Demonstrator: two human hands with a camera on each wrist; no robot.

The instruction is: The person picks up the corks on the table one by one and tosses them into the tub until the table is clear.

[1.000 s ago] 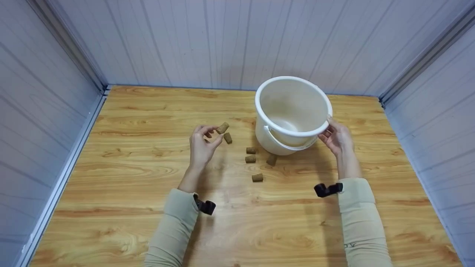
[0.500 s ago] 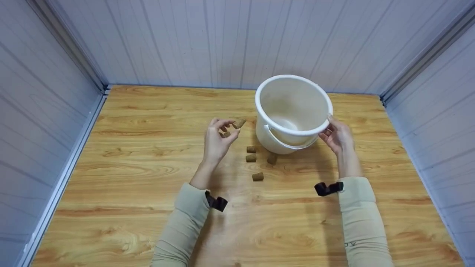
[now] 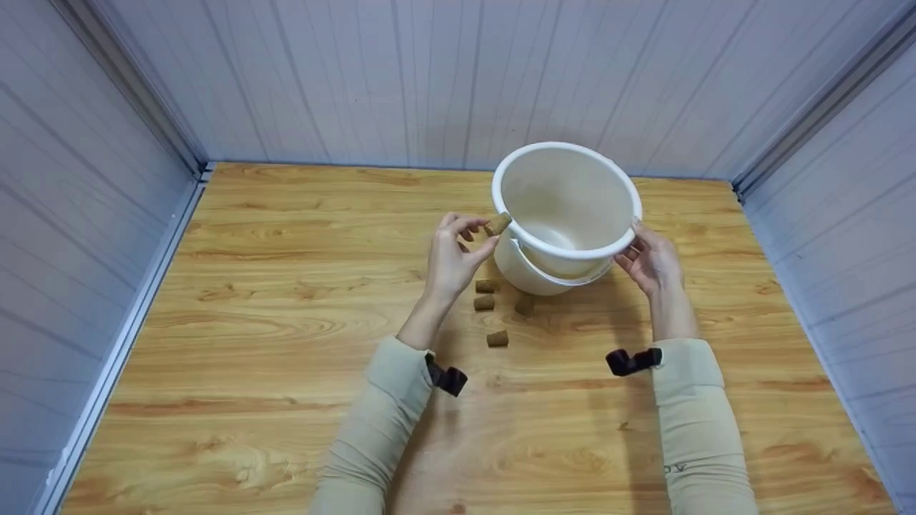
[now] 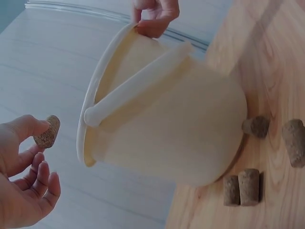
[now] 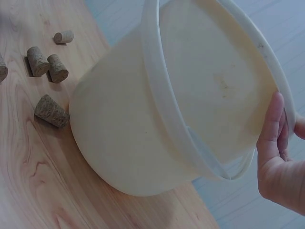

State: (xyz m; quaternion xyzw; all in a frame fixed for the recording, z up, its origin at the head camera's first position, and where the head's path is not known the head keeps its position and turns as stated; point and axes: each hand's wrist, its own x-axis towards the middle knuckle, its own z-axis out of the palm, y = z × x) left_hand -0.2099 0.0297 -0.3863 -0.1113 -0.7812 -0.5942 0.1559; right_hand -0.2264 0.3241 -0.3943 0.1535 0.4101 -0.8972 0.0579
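Observation:
Between the thumb and fingertips of my left hand (image 3: 456,257) a tapered brown cork (image 3: 498,224) is pinched, overlapping the left rim of the white bucket (image 3: 533,268) in the head view. The left wrist view shows this cork (image 4: 47,132) a little apart from the rim. My right hand (image 3: 653,265) grips the bucket's right rim, thumb on one side and fingers on the other (image 5: 274,160). The bucket stands upright, its inner bottom in sight and its handle hanging down at the front.
Several loose corks lie on the wooden tabletop (image 3: 286,372): a side-by-side pair (image 3: 484,303), one cork by the bucket's base (image 3: 524,305) and another nearer the front (image 3: 497,338). Pale panel walls (image 3: 343,79) enclose the back and both sides.
My left hand has carried the pinched cork rightward and slightly up, from the left of the bucket to its rim. The right hand and bucket have stayed in place.

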